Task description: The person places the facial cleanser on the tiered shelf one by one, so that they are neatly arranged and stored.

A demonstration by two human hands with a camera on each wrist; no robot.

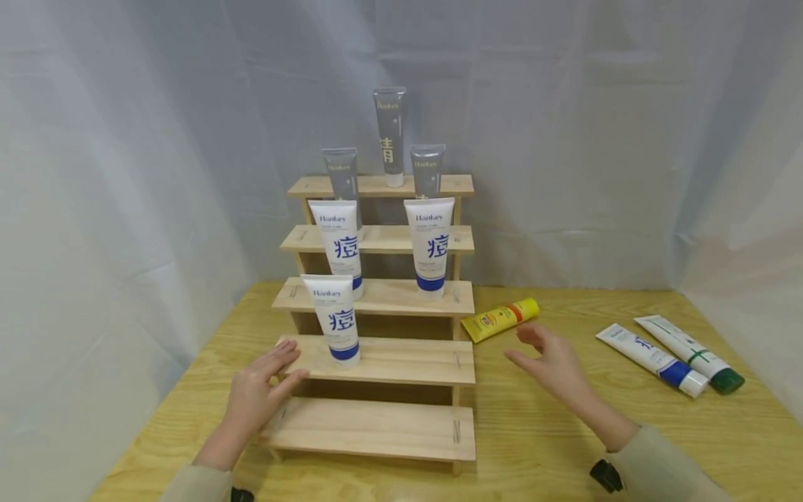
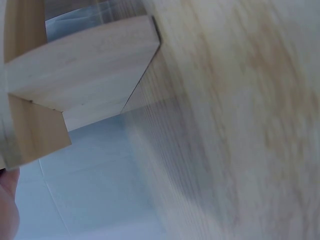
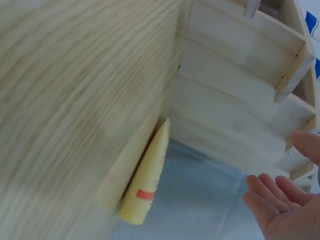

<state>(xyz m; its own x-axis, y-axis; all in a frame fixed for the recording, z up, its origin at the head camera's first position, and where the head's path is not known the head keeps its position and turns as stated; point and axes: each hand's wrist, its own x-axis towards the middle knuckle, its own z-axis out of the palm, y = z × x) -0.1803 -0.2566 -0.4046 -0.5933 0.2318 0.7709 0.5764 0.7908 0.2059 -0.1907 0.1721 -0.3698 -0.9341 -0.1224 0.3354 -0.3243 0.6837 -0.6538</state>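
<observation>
A stepped wooden stand carries three grey tubes on its upper steps and three white tubes with blue bands lower down. My left hand rests at the left end of the second step from the bottom, close to the lowest white tube. Held above the table with thumb and fingers apart, my right hand has nothing in it. Just beyond it lies a yellow tube, which the right wrist view shows on the table beside the stand.
On the table's right side lie a white tube with a blue band and a white tube with a green cap. Pale sheeting hangs behind and at both sides. The bottom step stands near the table's front.
</observation>
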